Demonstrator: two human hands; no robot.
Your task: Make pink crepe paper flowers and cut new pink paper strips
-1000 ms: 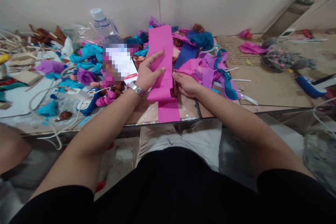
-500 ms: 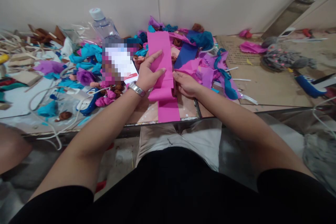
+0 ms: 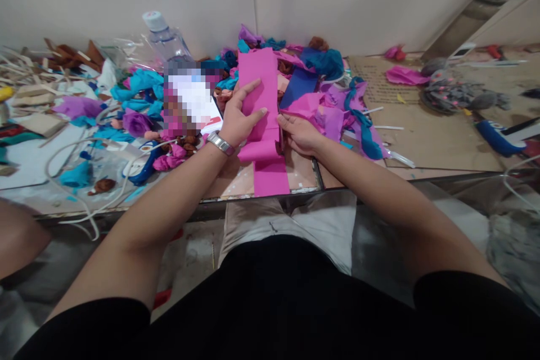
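Observation:
My left hand (image 3: 238, 118) lies over a long pink paper strip (image 3: 261, 81) and grips it, fingers across its middle, a metal watch (image 3: 220, 143) on the wrist. The strip runs from the pile of paper at the back to the table's front edge, where its lower end (image 3: 271, 177) hangs flat. My right hand (image 3: 297, 134) is curled at the strip's right edge, closed on a dark tool (image 3: 279, 143) that looks like scissors, mostly hidden by the paper.
Crumpled pink, purple, teal and blue paper (image 3: 329, 101) and paper flowers (image 3: 137, 122) cover the table. A plastic bottle (image 3: 164, 39) stands at the back, white cord (image 3: 84, 180) loops at left, cardboard (image 3: 422, 135) lies at right. A wall is close behind. Another person's limb (image 3: 17, 236) shows at far left.
The top end of the pink strip has dropped slightly toward me. Both hands have stayed almost in place on the strip.

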